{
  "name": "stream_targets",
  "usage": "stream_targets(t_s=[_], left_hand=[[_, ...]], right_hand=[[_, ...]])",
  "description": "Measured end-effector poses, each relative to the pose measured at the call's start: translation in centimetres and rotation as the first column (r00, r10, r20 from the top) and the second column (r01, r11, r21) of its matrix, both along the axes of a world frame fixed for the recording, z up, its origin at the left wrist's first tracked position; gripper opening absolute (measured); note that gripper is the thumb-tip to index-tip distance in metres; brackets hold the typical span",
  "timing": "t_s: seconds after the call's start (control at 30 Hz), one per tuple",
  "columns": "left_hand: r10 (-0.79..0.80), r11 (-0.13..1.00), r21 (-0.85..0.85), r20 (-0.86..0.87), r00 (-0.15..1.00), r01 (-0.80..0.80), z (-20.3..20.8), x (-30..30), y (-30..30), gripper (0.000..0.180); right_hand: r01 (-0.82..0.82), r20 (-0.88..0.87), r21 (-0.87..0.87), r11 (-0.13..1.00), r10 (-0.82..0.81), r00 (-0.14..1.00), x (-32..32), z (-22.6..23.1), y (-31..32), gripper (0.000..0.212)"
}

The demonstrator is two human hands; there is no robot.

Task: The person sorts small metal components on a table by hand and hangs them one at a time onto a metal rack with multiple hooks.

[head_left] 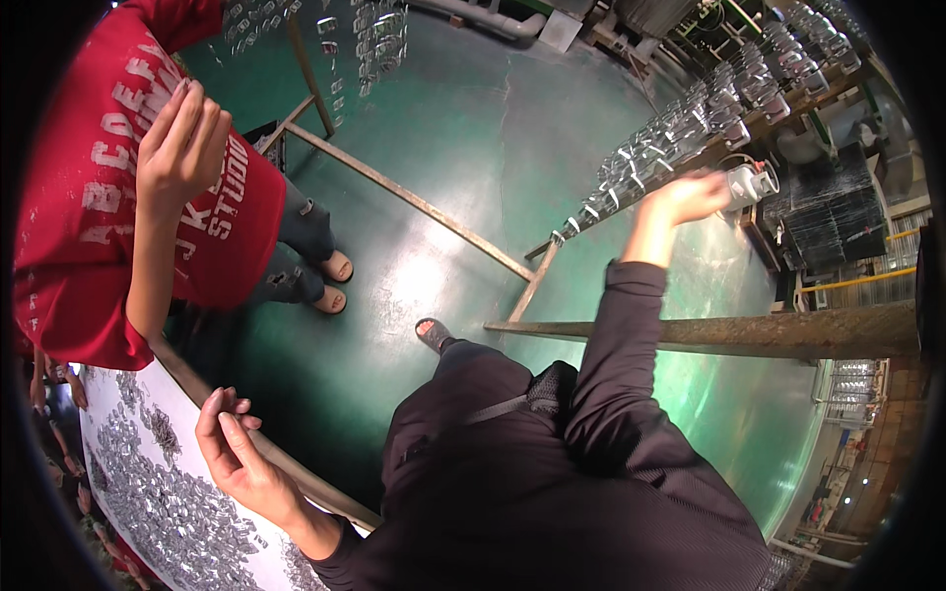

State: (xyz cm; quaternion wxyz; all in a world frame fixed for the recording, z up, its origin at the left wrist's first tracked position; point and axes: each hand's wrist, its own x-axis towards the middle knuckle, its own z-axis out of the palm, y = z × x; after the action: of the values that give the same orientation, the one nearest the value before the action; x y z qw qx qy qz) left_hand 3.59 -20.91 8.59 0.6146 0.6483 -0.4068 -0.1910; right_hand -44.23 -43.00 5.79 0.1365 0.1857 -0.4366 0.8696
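Small silvery pieces (187, 512): too many to count, spread in one broad layer on the white table (185, 419), my landmark for all that follows. One pale canister (751, 186), ring-shaped at its outer end, stands out well to the right of the table, on its far side.

Hands of my wearer, two, well apart from each other. Left hand (246, 468): above the table's near right edge, half open, fingers loosely curled, thumb clear of the palm. Right hand (687, 200): far right of the table, arm stretched out, fingers reaching the canister's near end. Blur there; from my end I cannot tell whether they are clamped on it or merely touching.

One co-worker in a red top (74, 177) at the table's far edge; one co-worker's hand (182, 148) shows, raised, fingers bent. Two sandalled feet (337, 266) below, right of the table. One sandalled foot (432, 333) of my wearer, farther right.

Farther out: one thick wooden beam (709, 335) right of the table; one long row of hanging clear pieces (724, 98), uncounted, far right beyond it; hanging strands (379, 44) past the table's far side; one dark wrapped stack (823, 207) at far right. Green floor (434, 177) between.
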Motion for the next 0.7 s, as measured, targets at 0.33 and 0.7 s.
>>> stream_targets(t_s=[0.33,0.7], left_hand=[[-0.029,0.998,0.058,0.068,0.997,0.026,-0.2,1.1,1.5,0.023],[-0.002,0.997,0.081,0.094,0.996,-0.005,0.6,-0.4,1.1,0.022]], right_hand=[[-0.039,0.097,0.898,0.439,-0.111,0.989,3.3,-21.0,5.4,0.027],[-0.039,0.019,0.890,0.453,0.049,0.999,4.1,-19.6,3.2,0.020]])
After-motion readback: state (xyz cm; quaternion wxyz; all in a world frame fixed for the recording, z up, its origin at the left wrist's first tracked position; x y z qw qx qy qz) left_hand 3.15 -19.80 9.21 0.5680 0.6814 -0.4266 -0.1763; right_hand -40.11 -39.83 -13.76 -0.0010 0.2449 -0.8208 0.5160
